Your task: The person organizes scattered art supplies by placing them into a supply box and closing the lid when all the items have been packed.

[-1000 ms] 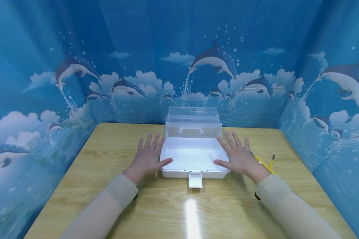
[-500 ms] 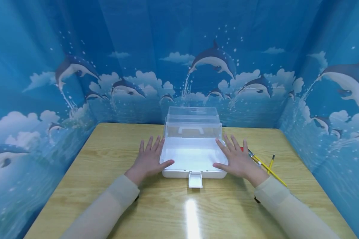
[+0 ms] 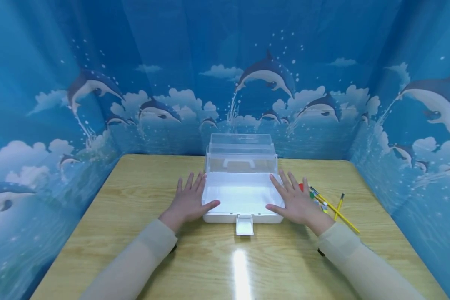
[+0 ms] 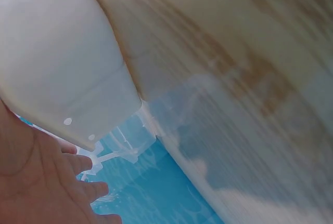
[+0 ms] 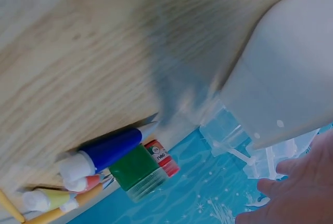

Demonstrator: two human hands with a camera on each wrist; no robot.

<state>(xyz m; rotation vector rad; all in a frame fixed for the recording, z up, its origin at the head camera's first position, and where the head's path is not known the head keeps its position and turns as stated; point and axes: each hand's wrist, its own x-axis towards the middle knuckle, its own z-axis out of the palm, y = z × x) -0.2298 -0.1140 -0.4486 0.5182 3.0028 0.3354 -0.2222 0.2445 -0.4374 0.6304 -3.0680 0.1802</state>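
A white storage box [image 3: 225,218] stands in the middle of the table. Its clear lid [image 3: 241,151] is raised at the back, and a white latch [image 3: 244,226] hangs down in front. At the box's left side is my left hand [image 3: 187,203], fingers straight and spread, thumb over the front left rim. My right hand [image 3: 299,203] mirrors it at the right side, thumb across the front right corner. Neither hand grips anything. Both wrist views show the white side wall beside the palms; whether the palms touch it I cannot tell.
To the right of the right hand lie yellow-handled sticks [image 3: 348,223], partly crossing. The right wrist view shows a blue tube [image 5: 112,152], a green jar [image 5: 135,167], a small red bottle [image 5: 162,157] and a yellow tube [image 5: 49,199]. A dolphin-print curtain [image 3: 195,50] surrounds the table.
Both hands have shifted slightly inward, the left one rightward and the right one leftward. More of the small items beside the right hand now shows. The box's latch stays in about the same place.
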